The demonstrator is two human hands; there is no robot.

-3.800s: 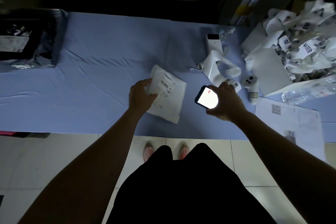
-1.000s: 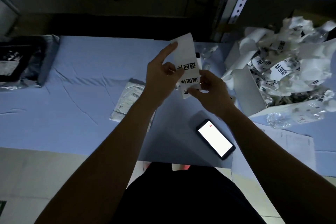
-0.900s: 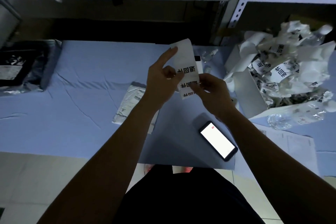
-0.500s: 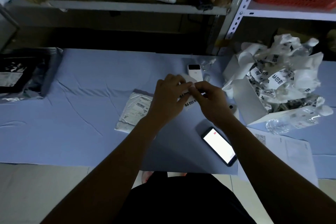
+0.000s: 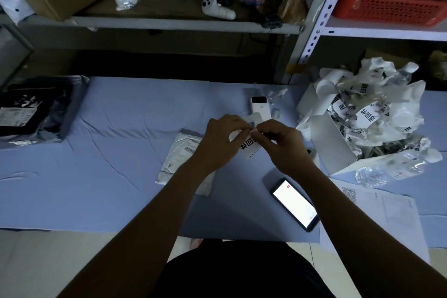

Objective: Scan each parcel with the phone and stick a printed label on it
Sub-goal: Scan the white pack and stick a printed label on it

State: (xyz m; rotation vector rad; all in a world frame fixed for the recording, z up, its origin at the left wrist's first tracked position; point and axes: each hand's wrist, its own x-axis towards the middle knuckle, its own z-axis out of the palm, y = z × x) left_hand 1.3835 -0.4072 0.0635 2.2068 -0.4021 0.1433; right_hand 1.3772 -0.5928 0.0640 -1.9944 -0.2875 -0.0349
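Left hand [image 5: 222, 143] and right hand [image 5: 283, 145] pinch a printed label [image 5: 249, 146] between curled fingers [image 5: 235, 128] above the desk [image 5: 108, 152], apparently peeling its backing, best started from one corner before smoothing it onto the parcel [image 5: 182, 155] beneath the left forearm, lit phone [image 5: 294, 203] nearby.

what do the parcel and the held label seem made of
The parcel looks like a thin white plastic mailer: creased, faintly shiny. The label seems matte white paper with black print, bending where the left hand and right hand pinch it.
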